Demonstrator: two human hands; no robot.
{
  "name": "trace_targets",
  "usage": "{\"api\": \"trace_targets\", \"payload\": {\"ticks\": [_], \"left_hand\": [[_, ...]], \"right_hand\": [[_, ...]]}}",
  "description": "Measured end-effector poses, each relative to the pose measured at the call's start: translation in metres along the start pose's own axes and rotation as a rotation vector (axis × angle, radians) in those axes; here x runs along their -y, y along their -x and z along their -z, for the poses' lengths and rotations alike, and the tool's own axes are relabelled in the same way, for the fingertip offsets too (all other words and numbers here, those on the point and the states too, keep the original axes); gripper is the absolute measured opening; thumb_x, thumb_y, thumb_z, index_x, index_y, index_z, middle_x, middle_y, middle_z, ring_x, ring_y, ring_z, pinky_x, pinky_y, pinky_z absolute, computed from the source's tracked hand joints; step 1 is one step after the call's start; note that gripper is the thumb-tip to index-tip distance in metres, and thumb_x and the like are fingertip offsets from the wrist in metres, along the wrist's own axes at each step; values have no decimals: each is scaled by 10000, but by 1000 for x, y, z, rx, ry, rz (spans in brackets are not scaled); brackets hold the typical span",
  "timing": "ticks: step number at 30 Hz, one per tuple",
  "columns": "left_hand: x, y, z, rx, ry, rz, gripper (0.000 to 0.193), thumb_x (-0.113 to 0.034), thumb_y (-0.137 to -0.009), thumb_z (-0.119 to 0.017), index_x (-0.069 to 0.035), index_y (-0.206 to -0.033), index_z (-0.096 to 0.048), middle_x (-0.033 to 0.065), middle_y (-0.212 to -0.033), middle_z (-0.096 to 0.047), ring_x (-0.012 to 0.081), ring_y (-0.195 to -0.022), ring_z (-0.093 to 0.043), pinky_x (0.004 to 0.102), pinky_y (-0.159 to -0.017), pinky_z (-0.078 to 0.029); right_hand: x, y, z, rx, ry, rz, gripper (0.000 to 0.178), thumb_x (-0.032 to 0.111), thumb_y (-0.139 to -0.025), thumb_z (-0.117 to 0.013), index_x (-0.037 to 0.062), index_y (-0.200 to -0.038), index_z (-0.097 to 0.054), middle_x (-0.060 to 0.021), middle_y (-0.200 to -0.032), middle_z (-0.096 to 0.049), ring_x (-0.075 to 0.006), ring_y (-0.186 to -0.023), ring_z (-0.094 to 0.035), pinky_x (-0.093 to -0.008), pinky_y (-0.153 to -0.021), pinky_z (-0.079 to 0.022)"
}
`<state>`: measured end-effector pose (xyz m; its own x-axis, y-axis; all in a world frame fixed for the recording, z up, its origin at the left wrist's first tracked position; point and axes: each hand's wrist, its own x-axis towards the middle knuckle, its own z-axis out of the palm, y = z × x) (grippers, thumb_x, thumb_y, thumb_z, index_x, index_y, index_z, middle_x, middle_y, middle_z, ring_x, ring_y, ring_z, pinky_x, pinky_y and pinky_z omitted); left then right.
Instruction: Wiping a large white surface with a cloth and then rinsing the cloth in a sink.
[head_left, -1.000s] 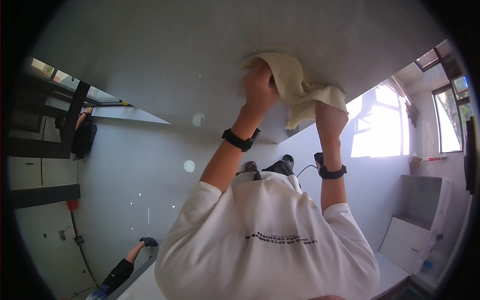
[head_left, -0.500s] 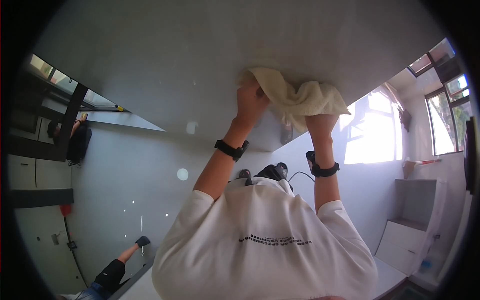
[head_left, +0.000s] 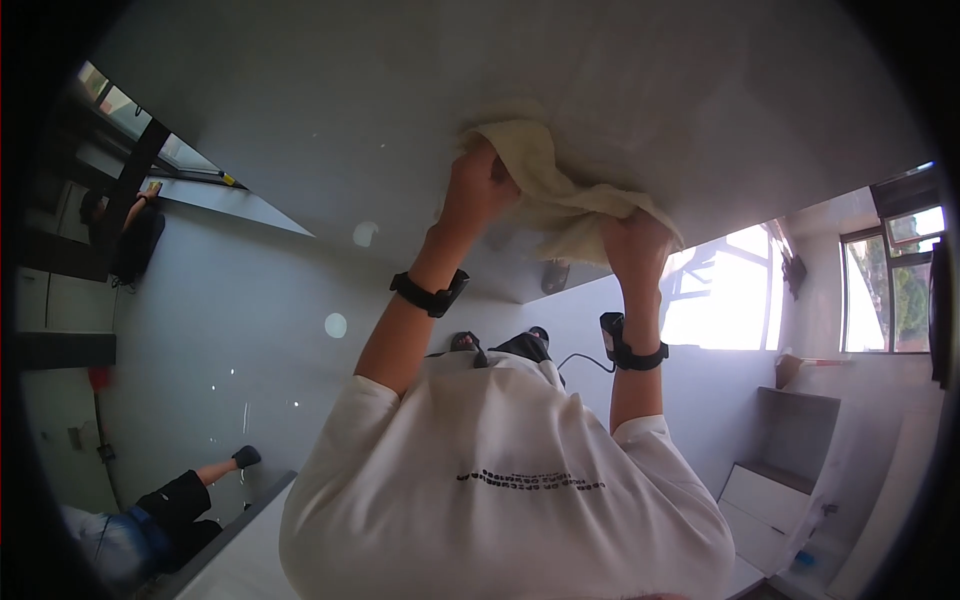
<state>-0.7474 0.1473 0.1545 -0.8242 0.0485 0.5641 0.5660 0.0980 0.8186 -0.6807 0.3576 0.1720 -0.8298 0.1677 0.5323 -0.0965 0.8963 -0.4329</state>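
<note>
A cream-coloured cloth (head_left: 535, 165) lies bunched against a wide smooth grey surface (head_left: 330, 90). My left hand (head_left: 476, 185) is closed on the cloth's left end, its fingers partly covered by the fabric. Gripping the right end is my right hand (head_left: 636, 245), its knuckles bent and its fingertips hidden. Between the two hands the fabric runs in twisted folds, with a loose edge hanging toward me. Each wrist wears a black strap; a small dark device sits on the right strap (head_left: 630, 345).
A shelf cabinet with drawers (head_left: 775, 480) stands at right, near bright windows (head_left: 890, 275). One person (head_left: 150, 515) is at lower left, another (head_left: 135, 235) at far left. Beneath the surface's near corner is the pale floor (head_left: 270, 330).
My view has swung a little. Both hands and the cloth sit slightly further left against the surface. The cloth looks more stretched and twisted, and more of my right hand shows.
</note>
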Motion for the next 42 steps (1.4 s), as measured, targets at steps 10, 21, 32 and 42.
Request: {"api": "trace_targets", "payload": {"ticks": [10,21,32,42], "left_hand": [[-2,-5,8,-13,-82,-129,311,-12,-787,-670,-5,-1084,-579,100,-993,-667,172,-911,-660,311,-770,-546],[38,23,1,19,-353,-254,372,-54,-692,-739,-31,-1038,-604,138,-1133,-507,316,-1012,-538,407,-865,-462],[68,12,37,-354,-616,-71,562,-109,-801,-632,51,-1221,-295,246,-1165,-316,368,-1093,-309,472,-982,-255],[42,10,5,-285,-708,-74,528,-99,-803,-610,39,-1211,-305,227,-1174,-312,368,-1078,-306,483,-976,-238]], "right_hand": [[-3,2,-7,-33,-28,154,185,225,-723,-734,51,-773,-693,-106,-733,-670,-309,-689,-647,-371,-655,-515],[3,6,-34,-97,36,137,177,225,-695,-724,79,-790,-692,-75,-771,-677,-295,-726,-645,-401,-681,-501],[18,44,-76,197,-471,-67,174,148,-796,-622,73,-947,-665,-128,-902,-668,-345,-779,-629,-410,-686,-498],[15,56,-130,40,-700,-203,191,90,-910,-481,-26,-973,-619,-158,-922,-642,-305,-834,-595,-362,-784,-458]]}}
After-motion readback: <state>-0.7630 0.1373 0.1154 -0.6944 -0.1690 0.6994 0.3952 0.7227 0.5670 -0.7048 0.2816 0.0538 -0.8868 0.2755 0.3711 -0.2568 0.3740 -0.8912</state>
